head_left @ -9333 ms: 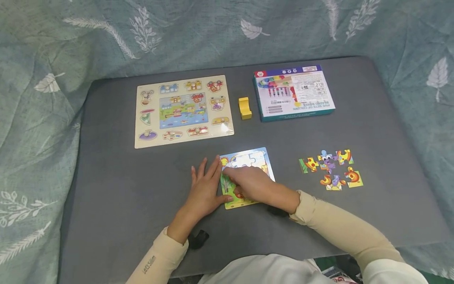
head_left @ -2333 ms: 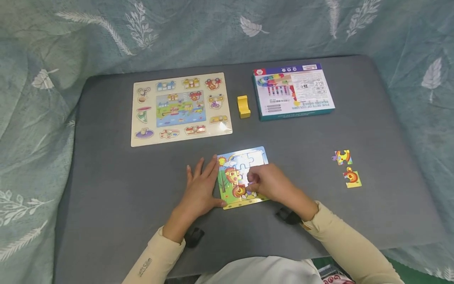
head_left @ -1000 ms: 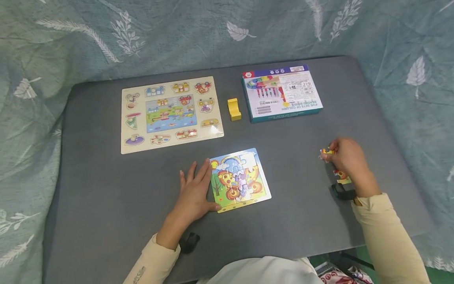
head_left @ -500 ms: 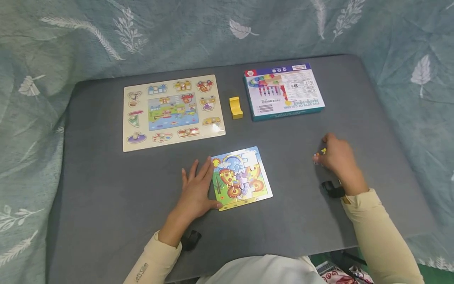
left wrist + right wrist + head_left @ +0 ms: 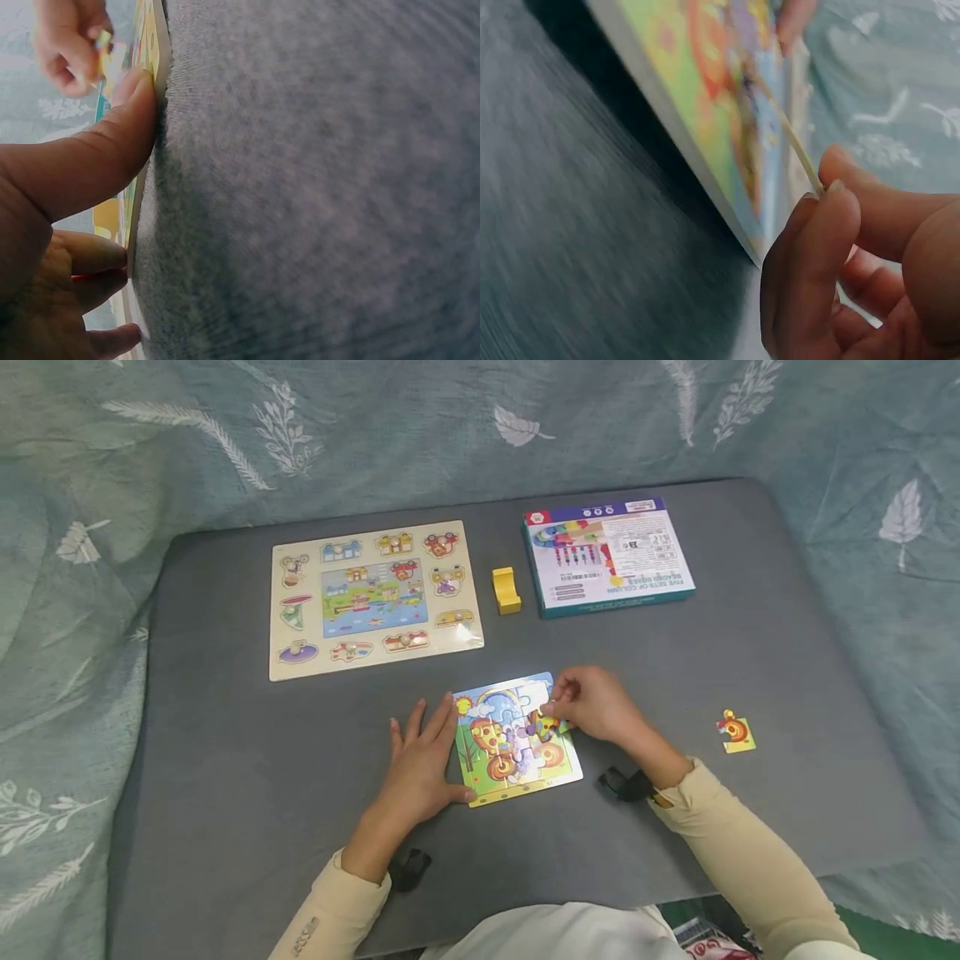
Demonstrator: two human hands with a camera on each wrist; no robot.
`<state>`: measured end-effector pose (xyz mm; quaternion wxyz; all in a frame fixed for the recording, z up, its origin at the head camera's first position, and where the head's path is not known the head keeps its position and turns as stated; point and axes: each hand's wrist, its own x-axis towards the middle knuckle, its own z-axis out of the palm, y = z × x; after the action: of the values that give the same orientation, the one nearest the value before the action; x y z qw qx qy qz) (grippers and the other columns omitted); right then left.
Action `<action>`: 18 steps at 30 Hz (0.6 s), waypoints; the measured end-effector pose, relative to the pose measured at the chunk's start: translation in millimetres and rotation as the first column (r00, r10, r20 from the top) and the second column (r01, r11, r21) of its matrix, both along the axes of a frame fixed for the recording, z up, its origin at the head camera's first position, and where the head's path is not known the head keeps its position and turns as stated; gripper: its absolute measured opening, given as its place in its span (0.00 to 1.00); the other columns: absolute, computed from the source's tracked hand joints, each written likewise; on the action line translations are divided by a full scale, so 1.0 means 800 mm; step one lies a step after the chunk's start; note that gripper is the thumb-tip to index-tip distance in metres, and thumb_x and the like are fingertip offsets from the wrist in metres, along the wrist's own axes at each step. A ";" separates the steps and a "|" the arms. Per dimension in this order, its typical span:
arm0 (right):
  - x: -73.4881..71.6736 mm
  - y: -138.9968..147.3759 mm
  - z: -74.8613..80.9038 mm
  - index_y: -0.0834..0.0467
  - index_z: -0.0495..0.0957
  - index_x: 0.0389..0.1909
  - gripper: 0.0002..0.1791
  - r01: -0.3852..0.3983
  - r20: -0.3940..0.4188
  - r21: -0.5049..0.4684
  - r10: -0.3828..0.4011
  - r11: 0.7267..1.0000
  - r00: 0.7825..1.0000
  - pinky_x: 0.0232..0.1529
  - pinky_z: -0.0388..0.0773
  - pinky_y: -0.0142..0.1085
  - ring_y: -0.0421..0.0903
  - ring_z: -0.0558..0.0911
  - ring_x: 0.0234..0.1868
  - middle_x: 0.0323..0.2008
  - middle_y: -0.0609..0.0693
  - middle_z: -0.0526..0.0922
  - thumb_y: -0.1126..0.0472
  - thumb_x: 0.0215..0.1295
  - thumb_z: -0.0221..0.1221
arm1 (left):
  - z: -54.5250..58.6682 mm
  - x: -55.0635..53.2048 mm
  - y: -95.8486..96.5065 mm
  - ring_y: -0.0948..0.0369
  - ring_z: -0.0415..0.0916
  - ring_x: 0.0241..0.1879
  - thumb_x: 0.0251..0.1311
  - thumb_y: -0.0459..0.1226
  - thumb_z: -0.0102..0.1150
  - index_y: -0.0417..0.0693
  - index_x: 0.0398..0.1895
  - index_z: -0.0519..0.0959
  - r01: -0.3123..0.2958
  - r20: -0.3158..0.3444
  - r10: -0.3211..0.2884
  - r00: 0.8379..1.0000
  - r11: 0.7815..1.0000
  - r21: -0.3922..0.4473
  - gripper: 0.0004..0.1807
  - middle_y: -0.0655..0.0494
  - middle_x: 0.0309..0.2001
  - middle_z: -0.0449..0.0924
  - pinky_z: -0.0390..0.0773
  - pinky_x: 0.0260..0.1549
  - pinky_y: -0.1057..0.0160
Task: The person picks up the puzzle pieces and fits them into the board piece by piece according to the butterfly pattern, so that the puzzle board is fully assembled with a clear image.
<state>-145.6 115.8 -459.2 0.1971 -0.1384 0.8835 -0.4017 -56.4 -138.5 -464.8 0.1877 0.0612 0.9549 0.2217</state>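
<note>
A small jigsaw board (image 5: 517, 791) with a butterfly picture lies on the grey table, and most of its picture is filled with pieces. My left hand (image 5: 423, 768) rests along its left side with fingers spread, the thumb on the near-left corner. Between thumb and fingertips my right hand (image 5: 600, 706) pinches a colourful jigsaw piece (image 5: 542, 725) over the board's right part. In the right wrist view this piece (image 5: 799, 154) shows edge-on, tilted above the board. A pale empty gap shows at the board's upper right. One loose jigsaw piece (image 5: 738, 735) lies on the table to the right.
A wooden knob puzzle (image 5: 285, 631) lies at the back left. Right of it stands a yellow block (image 5: 506, 591), then a flat cardboard box (image 5: 648, 560). Black wrist straps (image 5: 411, 868) sit at both wrists. A leaf-patterned curtain (image 5: 420, 435) hangs behind the table.
The several loose pieces on the right have dwindled to one as the board filled. My right hand picked up a piece there and carried it left over the board; my left hand stayed put.
</note>
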 end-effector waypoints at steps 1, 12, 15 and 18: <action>0.003 -0.004 -0.005 0.59 0.77 0.24 0.11 0.014 -0.023 0.035 -0.013 0.999 1.000 0.20 0.71 0.32 0.40 0.72 0.19 0.20 0.49 0.76 0.59 0.55 0.69 | 0.000 0.000 0.001 0.44 0.32 0.76 0.33 0.47 0.81 0.45 0.76 0.49 0.003 0.002 -0.003 1.000 1.000 0.005 0.66 0.53 0.78 0.41 0.30 0.68 0.33; 0.026 -0.019 -0.024 0.57 0.70 0.25 0.17 0.000 -0.338 0.247 0.087 0.969 0.937 0.22 0.61 0.33 0.41 0.67 0.18 0.16 0.46 0.70 0.55 0.54 0.70 | 0.001 0.001 0.003 0.44 0.33 0.76 0.32 0.45 0.82 0.43 0.76 0.50 -0.010 -0.020 0.010 1.000 0.999 0.035 0.66 0.52 0.78 0.43 0.30 0.68 0.34; 0.028 -0.022 -0.026 0.56 0.69 0.24 0.16 -0.022 -0.362 0.284 0.128 0.959 0.923 0.22 0.62 0.33 0.41 0.67 0.20 0.19 0.46 0.70 0.56 0.57 0.68 | 0.001 0.001 0.001 0.44 0.33 0.76 0.32 0.44 0.82 0.43 0.76 0.50 -0.008 -0.020 0.009 1.000 0.999 0.039 0.66 0.51 0.78 0.43 0.30 0.68 0.33; 0.025 -0.018 -0.026 0.56 0.70 0.24 0.14 -0.047 -0.319 0.260 0.132 0.964 0.939 0.23 0.62 0.32 0.41 0.67 0.21 0.20 0.46 0.70 0.57 0.61 0.65 | 0.001 -0.002 0.003 0.43 0.33 0.76 0.33 0.44 0.81 0.42 0.76 0.49 0.000 -0.025 0.001 1.000 0.999 0.035 0.66 0.50 0.78 0.43 0.30 0.68 0.33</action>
<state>-125.9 101.5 -480.0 0.0789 -0.2187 0.9402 -0.2491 -58.1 -136.4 -464.2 0.1744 0.0671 0.9533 0.2374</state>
